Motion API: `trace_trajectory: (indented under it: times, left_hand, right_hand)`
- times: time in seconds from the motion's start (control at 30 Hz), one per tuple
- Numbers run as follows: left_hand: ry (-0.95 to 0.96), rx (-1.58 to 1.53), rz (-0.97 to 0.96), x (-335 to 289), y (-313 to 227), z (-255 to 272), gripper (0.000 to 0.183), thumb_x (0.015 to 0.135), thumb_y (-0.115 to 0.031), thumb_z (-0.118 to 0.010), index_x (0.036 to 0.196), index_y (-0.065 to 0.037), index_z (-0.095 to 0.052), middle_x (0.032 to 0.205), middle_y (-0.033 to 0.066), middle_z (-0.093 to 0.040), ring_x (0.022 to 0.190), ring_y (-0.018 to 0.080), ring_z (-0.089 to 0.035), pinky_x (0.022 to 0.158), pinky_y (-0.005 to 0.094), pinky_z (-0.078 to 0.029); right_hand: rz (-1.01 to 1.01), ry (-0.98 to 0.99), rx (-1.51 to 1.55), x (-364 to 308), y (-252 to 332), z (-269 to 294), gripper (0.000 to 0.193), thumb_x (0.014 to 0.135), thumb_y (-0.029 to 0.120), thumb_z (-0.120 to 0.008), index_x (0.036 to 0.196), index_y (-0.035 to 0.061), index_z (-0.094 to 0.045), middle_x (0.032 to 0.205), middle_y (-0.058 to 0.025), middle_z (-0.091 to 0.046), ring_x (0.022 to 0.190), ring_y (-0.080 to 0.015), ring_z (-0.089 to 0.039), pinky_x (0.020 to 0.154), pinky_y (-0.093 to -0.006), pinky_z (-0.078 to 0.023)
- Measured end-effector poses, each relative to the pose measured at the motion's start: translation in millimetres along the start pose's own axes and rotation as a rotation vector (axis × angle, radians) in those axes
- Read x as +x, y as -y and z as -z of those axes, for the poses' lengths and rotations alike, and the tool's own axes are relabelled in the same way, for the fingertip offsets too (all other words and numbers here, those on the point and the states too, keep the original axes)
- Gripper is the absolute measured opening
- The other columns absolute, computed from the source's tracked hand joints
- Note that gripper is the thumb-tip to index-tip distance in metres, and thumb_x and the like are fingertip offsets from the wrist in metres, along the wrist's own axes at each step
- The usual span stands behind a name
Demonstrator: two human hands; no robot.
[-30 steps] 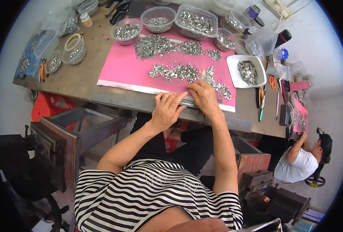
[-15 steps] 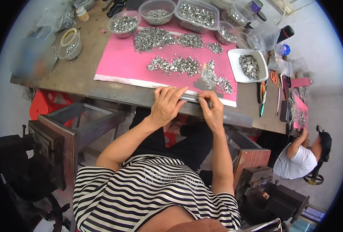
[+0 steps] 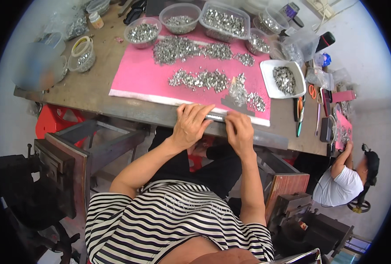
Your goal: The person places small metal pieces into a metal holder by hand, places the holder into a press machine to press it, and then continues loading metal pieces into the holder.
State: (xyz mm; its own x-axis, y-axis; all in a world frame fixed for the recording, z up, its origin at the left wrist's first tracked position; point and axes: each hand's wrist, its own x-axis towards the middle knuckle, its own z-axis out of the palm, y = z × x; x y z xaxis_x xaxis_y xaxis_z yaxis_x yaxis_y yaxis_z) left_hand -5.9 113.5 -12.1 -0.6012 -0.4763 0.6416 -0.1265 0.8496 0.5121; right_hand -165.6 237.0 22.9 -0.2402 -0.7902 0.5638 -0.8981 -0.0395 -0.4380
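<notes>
One bar [image 3: 214, 119] lies at the near edge of the mat [image 3: 138, 79], held under the left hand's [image 3: 188, 125] half-curled fingers, the right hand [image 3: 239, 132] nearly closed, its grip too blurred to tell; an uneven push might spill the bright row [image 3: 215, 117].

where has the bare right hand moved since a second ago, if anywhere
Yes: the right hand came down the view, from over the flat pink mat to its white front edge.
</notes>
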Motion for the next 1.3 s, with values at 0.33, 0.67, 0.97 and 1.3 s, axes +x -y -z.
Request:
trace_trajectory:
  times: [0.33, 0.67, 0.97, 1.3]
  left_hand:
    - [0.17, -0.041, -0.017, 39, 19, 24, 0.033, 0.09, -0.019, -0.071, 0.122, -0.014, -0.066, 0.109, 0.0052, -0.066, 0.106, 0.0244, -0.059, 0.105, 0.0531, -0.03]
    - [0.101, 0.064, -0.047, 170, 125, -64, 0.027, 0.082, -0.011, -0.076, 0.108, -0.009, -0.069, 0.105, 0.0137, -0.058, 0.102, 0.0339, -0.058, 0.088, 0.0481, -0.045]
    - [0.078, -0.102, -0.053, 172, 131, -64, 0.008, 0.084, -0.011, -0.071, 0.087, -0.004, -0.07, 0.087, 0.0166, -0.066, 0.087, 0.0391, -0.064, 0.08, 0.0489, -0.051]
    - [0.378, -0.236, -0.194, 100, 63, -12, 0.008, 0.083, -0.006, -0.064, 0.088, -0.002, -0.058, 0.088, 0.0159, -0.062, 0.089, 0.0368, -0.062, 0.082, 0.0477, -0.048]
  right_hand:
    - [0.045, 0.033, 0.017, 21, -27, 10, 0.005, 0.088, 0.002, -0.068, 0.093, 0.0015, -0.066, 0.087, -0.0105, -0.067, 0.082, -0.0288, -0.062, 0.079, -0.0419, -0.044]
    - [-0.061, -0.115, -0.22, 151, -110, -93, 0.019, 0.088, 0.007, -0.068, 0.105, 0.0001, -0.067, 0.097, -0.0195, -0.063, 0.091, -0.04, -0.061, 0.085, -0.0478, -0.05]
    - [-0.178, -0.055, -0.04, 142, -102, -63, 0.008, 0.087, 0.006, -0.069, 0.092, 0.0012, -0.071, 0.089, -0.0169, -0.067, 0.084, -0.0363, -0.067, 0.077, -0.0453, -0.052]
    - [-0.315, 0.151, 0.188, 55, -26, -9, 0.009, 0.087, 0.004, -0.074, 0.094, 0.0, -0.07, 0.084, -0.0144, -0.071, 0.072, -0.0269, -0.071, 0.065, -0.0372, -0.055]
